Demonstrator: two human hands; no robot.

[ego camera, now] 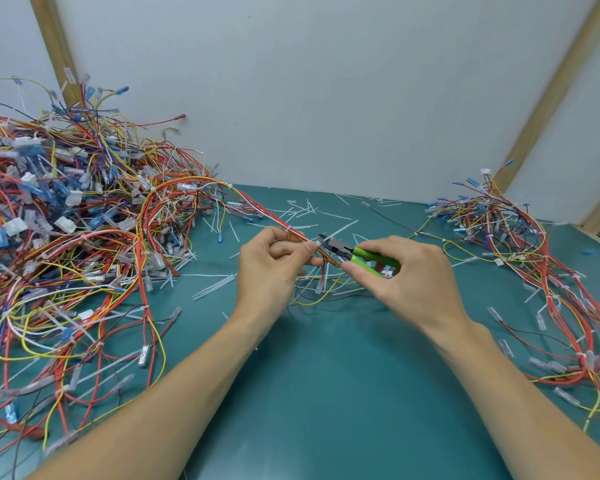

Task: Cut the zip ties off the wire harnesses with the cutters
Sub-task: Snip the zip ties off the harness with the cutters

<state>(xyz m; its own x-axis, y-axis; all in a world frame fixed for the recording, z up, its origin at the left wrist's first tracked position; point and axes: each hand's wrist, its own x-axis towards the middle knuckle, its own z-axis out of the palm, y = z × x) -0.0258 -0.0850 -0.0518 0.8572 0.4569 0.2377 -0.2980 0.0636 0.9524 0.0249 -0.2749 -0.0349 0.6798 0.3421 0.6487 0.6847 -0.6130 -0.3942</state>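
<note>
left hand (274, 268): you pinch the wire harness (293, 233) between thumb and curled fingers, mid-table, just at 9 o'clock of the cutter head.
right hand (406, 271): your fingers are wrapped round the green handles of the cutters (352, 254); jaws slightly open at a white zip tie (316, 243).
harness feel: light, floppy, thin wires, likely easy to nick; hold close beside the tie.
zip tie: small, stiff plastic, likely snaps off.
big pile (66, 220): 9 o'clock on the green mat (326, 393).
smaller pile (534, 254): 3 o'clock.
cut ties (215, 285): scattered at 12 o'clock.
</note>
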